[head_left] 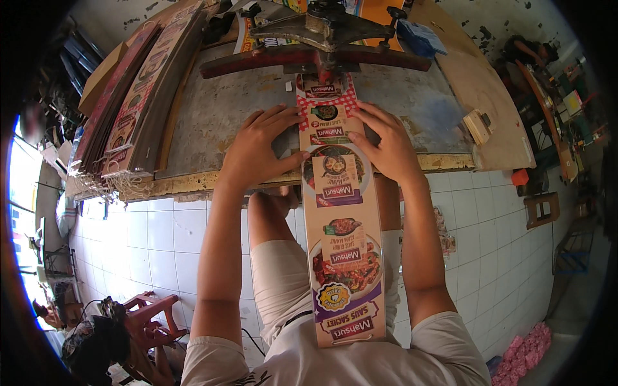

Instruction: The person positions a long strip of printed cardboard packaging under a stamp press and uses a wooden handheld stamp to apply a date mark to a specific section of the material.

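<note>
A long printed cardboard display strip (342,209) with pictures of food runs from under the press towards my body, overhanging the table's near edge. Its far end lies beneath a hand-operated metal press (315,59) with a red crossbar. At the strip's left edge, my left hand (261,141) has its fingers spread, fingertips and thumb touching the card. My right hand (388,143) lies open along the opposite edge, its thumb over the card's surface. Neither hand is wrapped around the strip. A string loop (351,341) shows at the end near my body.
Tall stacks of similar strips (145,96) with strings lie on the worn table (212,128) at left. A wooden block (477,126) sits at right. A red plastic stool (151,318) stands on the tiled floor at lower left, beside another person. Someone else is at the far right.
</note>
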Action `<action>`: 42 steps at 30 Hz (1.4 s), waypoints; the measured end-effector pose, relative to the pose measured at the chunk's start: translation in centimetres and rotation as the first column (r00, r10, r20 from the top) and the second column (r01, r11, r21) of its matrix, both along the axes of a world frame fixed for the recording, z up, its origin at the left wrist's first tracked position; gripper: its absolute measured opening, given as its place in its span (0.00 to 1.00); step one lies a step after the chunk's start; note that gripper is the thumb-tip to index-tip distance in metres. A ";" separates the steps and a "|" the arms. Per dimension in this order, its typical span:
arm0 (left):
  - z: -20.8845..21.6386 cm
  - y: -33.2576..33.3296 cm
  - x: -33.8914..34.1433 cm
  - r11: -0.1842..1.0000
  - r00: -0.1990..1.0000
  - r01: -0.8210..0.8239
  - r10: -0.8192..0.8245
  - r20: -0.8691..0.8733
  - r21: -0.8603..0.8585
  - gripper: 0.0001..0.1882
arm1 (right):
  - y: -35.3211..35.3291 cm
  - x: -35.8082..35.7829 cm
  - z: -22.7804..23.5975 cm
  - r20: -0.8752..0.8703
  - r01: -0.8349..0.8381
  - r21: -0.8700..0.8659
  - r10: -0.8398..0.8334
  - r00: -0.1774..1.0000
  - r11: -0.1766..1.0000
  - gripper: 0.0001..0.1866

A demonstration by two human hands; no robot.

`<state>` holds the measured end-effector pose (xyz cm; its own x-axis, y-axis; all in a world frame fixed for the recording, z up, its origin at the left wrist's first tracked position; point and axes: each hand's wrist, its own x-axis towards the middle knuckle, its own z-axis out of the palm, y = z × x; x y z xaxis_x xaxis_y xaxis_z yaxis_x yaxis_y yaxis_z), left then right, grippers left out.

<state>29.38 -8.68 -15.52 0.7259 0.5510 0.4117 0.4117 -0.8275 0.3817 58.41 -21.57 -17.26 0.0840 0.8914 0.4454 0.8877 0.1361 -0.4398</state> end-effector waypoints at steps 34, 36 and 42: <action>0.5 -0.2 -0.2 1.000 0.999 0.016 -0.015 0.042 -0.023 0.38 | -11.8 20.4 2.6 0.049 0.551 0.127 -0.560 0.827 0.825 0.20; 0.8 -0.4 -0.2 0.999 0.999 0.017 -0.015 0.053 -0.040 0.38 | -11.9 19.1 3.2 -0.051 0.527 0.156 -0.526 0.849 0.835 0.18; 0.8 -0.5 -0.1 0.999 0.998 0.012 -0.009 0.055 -0.043 0.38 | -10.7 4.0 5.2 -0.122 0.103 0.223 -0.077 0.990 0.969 0.20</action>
